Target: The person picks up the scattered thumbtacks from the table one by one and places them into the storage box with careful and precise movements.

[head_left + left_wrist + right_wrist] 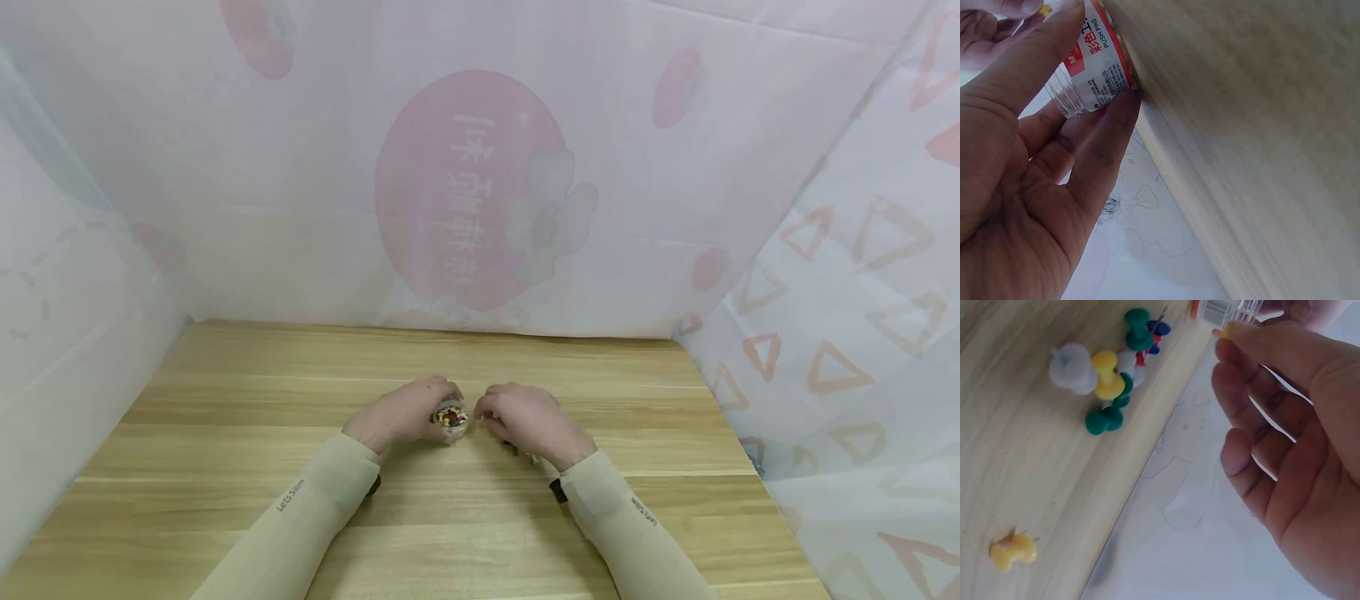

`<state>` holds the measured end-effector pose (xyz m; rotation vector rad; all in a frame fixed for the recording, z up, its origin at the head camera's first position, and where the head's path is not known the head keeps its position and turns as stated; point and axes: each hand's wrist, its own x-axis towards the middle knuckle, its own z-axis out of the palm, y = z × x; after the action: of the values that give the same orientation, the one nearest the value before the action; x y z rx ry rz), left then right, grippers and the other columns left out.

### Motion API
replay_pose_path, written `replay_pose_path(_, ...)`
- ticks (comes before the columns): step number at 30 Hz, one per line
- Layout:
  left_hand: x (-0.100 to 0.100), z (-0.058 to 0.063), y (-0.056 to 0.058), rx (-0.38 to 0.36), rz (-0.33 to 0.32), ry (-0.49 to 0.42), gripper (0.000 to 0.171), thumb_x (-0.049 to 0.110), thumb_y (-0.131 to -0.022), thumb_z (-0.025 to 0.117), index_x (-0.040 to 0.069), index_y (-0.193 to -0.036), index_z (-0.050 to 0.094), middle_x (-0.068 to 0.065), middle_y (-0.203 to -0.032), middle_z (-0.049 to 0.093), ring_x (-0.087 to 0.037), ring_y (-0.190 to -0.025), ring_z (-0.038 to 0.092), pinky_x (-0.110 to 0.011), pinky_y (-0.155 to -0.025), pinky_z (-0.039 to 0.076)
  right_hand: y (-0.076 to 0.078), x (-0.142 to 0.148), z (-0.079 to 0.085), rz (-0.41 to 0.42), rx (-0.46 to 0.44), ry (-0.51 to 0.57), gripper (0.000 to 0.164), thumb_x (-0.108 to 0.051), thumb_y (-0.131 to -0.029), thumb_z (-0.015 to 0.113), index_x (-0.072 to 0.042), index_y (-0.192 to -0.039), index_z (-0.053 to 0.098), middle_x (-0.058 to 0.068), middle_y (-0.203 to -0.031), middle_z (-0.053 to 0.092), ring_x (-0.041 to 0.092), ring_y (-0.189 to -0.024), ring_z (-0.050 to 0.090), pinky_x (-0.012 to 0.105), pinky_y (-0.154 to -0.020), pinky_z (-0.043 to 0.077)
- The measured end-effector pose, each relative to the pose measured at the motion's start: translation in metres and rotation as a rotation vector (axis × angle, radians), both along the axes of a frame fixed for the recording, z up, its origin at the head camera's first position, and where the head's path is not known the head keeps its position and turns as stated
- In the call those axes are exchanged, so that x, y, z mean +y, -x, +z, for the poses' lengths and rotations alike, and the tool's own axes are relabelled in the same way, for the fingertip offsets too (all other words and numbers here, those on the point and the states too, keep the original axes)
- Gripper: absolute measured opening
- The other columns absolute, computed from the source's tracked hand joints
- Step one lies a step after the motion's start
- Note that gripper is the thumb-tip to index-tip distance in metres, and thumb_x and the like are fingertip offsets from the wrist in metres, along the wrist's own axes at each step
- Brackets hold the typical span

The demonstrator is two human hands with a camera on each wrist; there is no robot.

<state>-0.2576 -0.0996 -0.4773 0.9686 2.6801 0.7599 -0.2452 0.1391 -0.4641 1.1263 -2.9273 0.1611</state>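
Observation:
My left hand (408, 411) grips a small clear jar (1094, 72) of push pins around its side, thumb and fingers on opposite walls. The jar has a white and red label reading "PUSH PINS". It stands on the table, and colourful pins (452, 416) fill its open top in the head view. Just right of the jar is my right hand (528, 419); its thumb and index finger pinch a yellow push pin (1227, 331), mostly covered by the fingertips. Below that hand, a cluster of loose pins lies on the table, with a yellow pin (1107, 376) and a green pin (1139, 329) among them.
Another yellow push pin (1014, 551) lies apart from the cluster. Some loose pins have their metal points sticking out. The wooden table (465, 533) ends at a printed sheet (300, 167) behind it, and more sheets stand on both sides.

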Motion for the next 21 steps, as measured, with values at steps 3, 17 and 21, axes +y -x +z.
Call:
replay_pose_path(3, 0.000, 0.000, 0.000, 0.009, -0.004, -0.004, 0.050, 0.016, -0.082, 0.087, 0.002, -0.125, 0.065, -0.011, -0.121, 0.066, -0.027, -0.112, 0.062, -0.043, -0.100, 0.049, -0.001, -0.004, 0.002, 0.004, 0.027, 0.025, 0.018, -0.026, -0.100, 0.070, -0.028, -0.116, 0.077, -0.012, -0.112, 0.070, 0.008, -0.091, 0.066, 0.031, -0.068, 0.057)
replay_pose_path(17, 0.000, -0.001, 0.002, 0.017, 0.009, 0.021, 0.045, 0.020, -0.084, 0.087, 0.011, -0.122, 0.066, -0.007, -0.124, 0.067, -0.024, -0.116, 0.061, -0.041, -0.103, 0.048, -0.006, -0.021, 0.001, -0.027, 0.057, 0.175, 0.013, -0.024, -0.096, 0.074, -0.025, -0.109, 0.076, -0.014, -0.103, 0.073, 0.004, -0.089, 0.066, 0.027, -0.073, 0.056)
replay_pose_path(21, 0.000, -0.002, 0.002, 0.019, 0.013, 0.029, 0.044, 0.023, -0.085, 0.086, 0.012, -0.123, 0.066, -0.008, -0.126, 0.066, -0.023, -0.117, 0.060, -0.041, -0.104, 0.048, -0.007, -0.025, -0.004, -0.051, 0.069, 0.189, 0.011, -0.025, -0.095, 0.075, -0.026, -0.106, 0.076, -0.014, -0.103, 0.074, 0.003, -0.087, 0.066, 0.026, -0.072, 0.056)
